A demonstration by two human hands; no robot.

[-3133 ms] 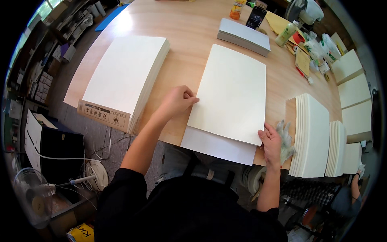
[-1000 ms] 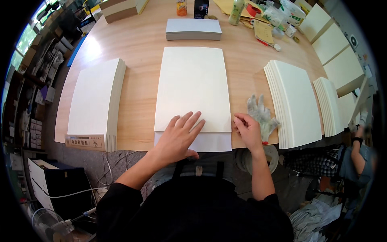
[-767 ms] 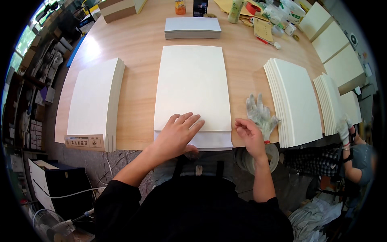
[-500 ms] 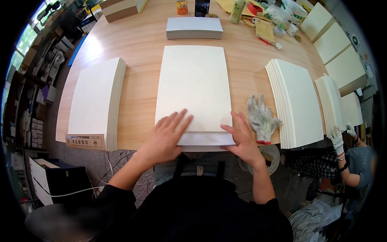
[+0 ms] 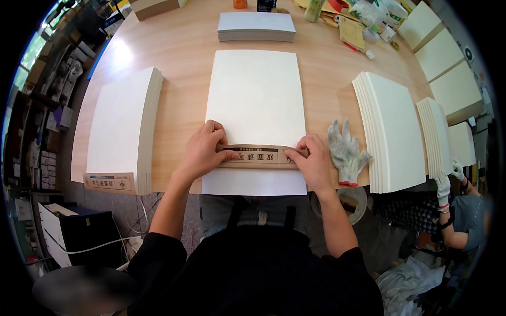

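A cream-white paper pad [image 5: 256, 95] lies in front of me at the middle of the table. Across its near part runs a brown printed paper strip [image 5: 255, 157], pinched near its left end by my left hand [image 5: 204, 150] and near its right end by my right hand [image 5: 315, 158]. Both thumbs press on the strip's face, with the other fingers curled behind its far edge. Below the strip a white sheet [image 5: 253, 181] reaches to the table's front edge. How the strip joins the pad is hidden.
Left stands a pad stack [image 5: 121, 118] with a brown strip at its near end. A grey-white work glove [image 5: 348, 154] lies right of me, beside another stack [image 5: 392, 129]. Behind the pad sits a white paper stack [image 5: 256, 23]. A gloved co-worker's hand [image 5: 443, 188] is at far right.
The brown printed strip has come into view across the pad. My hands went from lying spread over the pad's near end to pinching the strip, the left hand shifting away from me.
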